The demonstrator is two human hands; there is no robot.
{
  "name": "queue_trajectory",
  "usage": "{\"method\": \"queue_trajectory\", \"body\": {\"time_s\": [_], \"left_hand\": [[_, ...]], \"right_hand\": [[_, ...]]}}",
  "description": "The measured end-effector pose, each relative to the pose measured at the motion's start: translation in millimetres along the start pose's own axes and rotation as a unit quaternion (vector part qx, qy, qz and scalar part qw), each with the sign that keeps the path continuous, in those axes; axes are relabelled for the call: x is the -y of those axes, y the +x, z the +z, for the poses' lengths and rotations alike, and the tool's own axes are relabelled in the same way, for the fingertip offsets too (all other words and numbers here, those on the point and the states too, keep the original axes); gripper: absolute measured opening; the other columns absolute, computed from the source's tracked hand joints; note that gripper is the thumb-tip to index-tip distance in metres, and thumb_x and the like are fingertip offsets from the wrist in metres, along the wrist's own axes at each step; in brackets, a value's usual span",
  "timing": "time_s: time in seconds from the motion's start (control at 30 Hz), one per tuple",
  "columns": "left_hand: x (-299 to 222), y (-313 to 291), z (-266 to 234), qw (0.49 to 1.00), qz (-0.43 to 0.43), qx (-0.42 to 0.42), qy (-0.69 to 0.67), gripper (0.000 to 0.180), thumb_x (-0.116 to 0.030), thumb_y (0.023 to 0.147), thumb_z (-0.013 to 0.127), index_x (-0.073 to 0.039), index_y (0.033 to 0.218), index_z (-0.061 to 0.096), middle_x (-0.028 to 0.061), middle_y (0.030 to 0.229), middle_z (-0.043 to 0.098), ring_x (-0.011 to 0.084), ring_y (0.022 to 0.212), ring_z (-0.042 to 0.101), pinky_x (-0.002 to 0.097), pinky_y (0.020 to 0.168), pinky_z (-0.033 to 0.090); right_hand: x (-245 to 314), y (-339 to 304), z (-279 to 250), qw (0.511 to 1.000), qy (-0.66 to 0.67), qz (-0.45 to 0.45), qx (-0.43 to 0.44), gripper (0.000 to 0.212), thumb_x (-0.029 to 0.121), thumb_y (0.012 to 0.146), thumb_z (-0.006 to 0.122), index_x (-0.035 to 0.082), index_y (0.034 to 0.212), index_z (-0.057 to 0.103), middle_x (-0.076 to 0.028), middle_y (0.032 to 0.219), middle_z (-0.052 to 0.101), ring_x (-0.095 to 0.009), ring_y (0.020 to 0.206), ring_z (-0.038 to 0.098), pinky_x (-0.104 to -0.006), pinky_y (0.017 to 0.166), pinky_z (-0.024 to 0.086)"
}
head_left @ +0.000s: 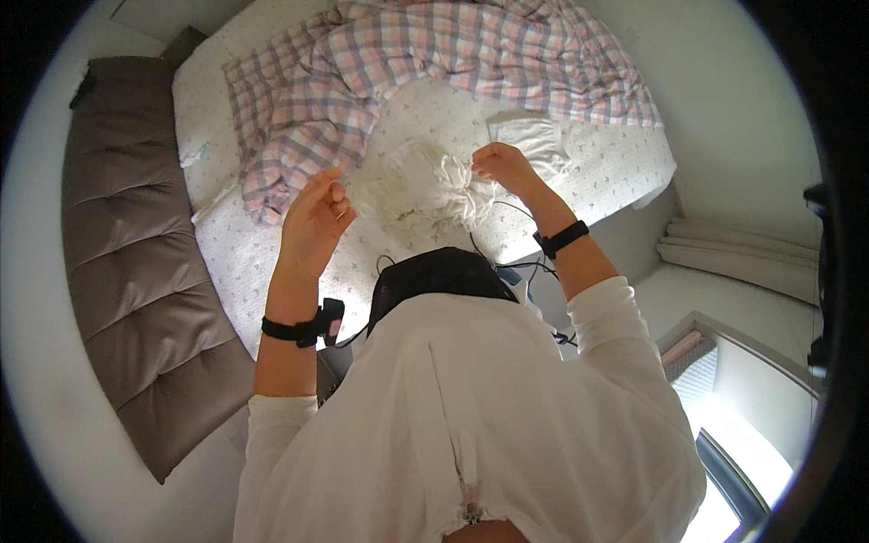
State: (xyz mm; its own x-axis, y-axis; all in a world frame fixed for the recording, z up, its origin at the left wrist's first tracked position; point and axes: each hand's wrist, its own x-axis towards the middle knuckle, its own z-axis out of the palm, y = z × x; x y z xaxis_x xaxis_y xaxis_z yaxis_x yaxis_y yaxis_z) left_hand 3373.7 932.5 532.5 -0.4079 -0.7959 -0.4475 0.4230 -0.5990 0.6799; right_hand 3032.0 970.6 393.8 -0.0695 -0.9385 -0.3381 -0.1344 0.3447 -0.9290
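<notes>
My left hand (317,222) is raised over the bed, its fingers loosely curled and apart with nothing between them. The edge of a pink, grey and white checked quilt (312,149) is close to it. My right hand (504,167) has its fingers curled in and pressed together. Right beside those fingertips is a crumpled heap of thin white cloth (444,190), partly bunched into strands. Whether the fingers pinch any of it, I cannot make out. Behind the right hand, a folded white cloth (534,140) lies flat on the sheet.
Both wrists wear black straps, and dark cables (529,265) run near the bed's front edge. A white patterned sheet (606,163) covers the bed. Along the left stands a brown tufted headboard cushion (136,235). A window (733,480) is at the lower right.
</notes>
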Motion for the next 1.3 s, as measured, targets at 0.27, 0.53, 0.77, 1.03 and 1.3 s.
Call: {"method": "queue_trajectory", "body": {"time_s": [0.27,0.53,0.77,1.03,1.3], "left_hand": [[95.5,-2.8,-48.2,0.979,-0.090,-0.171,-0.059,0.026,-0.025,0.096,0.056,-0.005,0.113,0.056,0.0001,0.079,0.055,0.0113,0.068,0.051,0.0271,0.069,0.047],[174.3,-12.8,-73.3,0.946,-0.155,-0.282,-0.021,0.024,-0.024,0.097,0.054,-0.006,0.112,0.058,-0.0017,0.080,0.056,0.0083,0.074,0.053,0.0246,0.071,0.047],[188.6,-8.0,-75.4,0.938,-0.195,-0.285,0.036,0.031,-0.030,0.099,0.051,-0.005,0.113,0.063,0.0017,0.090,0.061,0.0094,0.085,0.057,0.0247,0.078,0.048],[129.4,40.3,-4.6,0.973,-0.083,-0.200,-0.083,0.042,-0.031,0.095,0.059,0.000,0.123,0.053,0.0088,0.114,0.062,0.0208,0.100,0.061,0.0328,0.084,0.051],[-35.7,-58.7,71.6,0.986,0.099,0.077,-0.109,0.050,-0.039,0.101,0.040,-0.003,0.136,0.044,0.0111,0.130,0.055,0.0245,0.116,0.056,0.0401,0.100,0.045]], "right_hand": [[-106.5,-10.1,27.7,0.967,-0.140,0.207,0.048,0.039,0.033,0.078,0.075,0.002,0.100,0.066,-0.012,0.094,0.069,-0.023,0.087,0.066,-0.0343,0.078,0.053],[-197.5,63.9,91.4,0.931,-0.362,0.016,-0.040,0.040,0.019,0.073,0.075,0.007,0.108,0.061,-0.015,0.117,0.054,-0.035,0.111,0.054,-0.0421,0.092,0.047],[-147.3,77.7,121.2,0.982,-0.183,0.035,-0.012,0.022,0.018,0.082,0.065,0.003,0.098,0.062,-0.018,0.085,0.067,-0.037,0.079,0.064,-0.0416,0.070,0.051],[43.7,-77.5,106.7,0.965,-0.092,-0.132,0.209,0.018,0.013,0.081,0.069,0.005,0.096,0.065,-0.012,0.075,0.062,-0.025,0.066,0.061,-0.0336,0.062,0.049],[161.0,-92.1,68.0,0.918,0.016,-0.396,0.001,0.021,0.005,0.082,0.070,0.005,0.102,0.064,-0.007,0.100,0.063,-0.017,0.094,0.060,-0.0292,0.081,0.048]]}}
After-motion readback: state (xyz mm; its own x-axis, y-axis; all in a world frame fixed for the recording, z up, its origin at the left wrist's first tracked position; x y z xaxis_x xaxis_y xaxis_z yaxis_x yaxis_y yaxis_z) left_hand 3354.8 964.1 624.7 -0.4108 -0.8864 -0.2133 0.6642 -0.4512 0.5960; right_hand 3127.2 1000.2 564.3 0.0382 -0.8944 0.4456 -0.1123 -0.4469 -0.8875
